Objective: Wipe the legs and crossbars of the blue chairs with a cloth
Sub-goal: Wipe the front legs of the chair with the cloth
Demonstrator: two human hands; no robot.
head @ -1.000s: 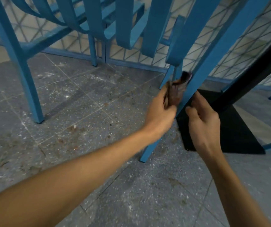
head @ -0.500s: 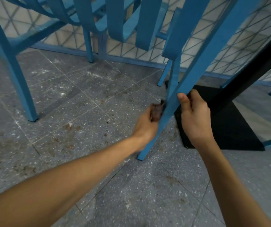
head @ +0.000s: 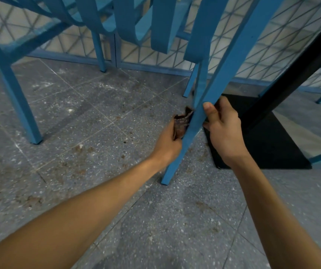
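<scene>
Head camera: a left hand (head: 168,140) clutches a crumpled dark-brown cloth (head: 181,124) against the left face of a slanted blue-painted chair leg (head: 225,74), roughly midway up. The right hand (head: 223,129) wraps thumb and fingers round the same leg opposite. The rag looks soft and light, best bunched in the palm; the leg seems rigid, smooth and easily steadied.

Slanted blue chair leg (head: 214,94), foot on floor; crumpled brown cloth (head: 182,123) pressed against it
</scene>
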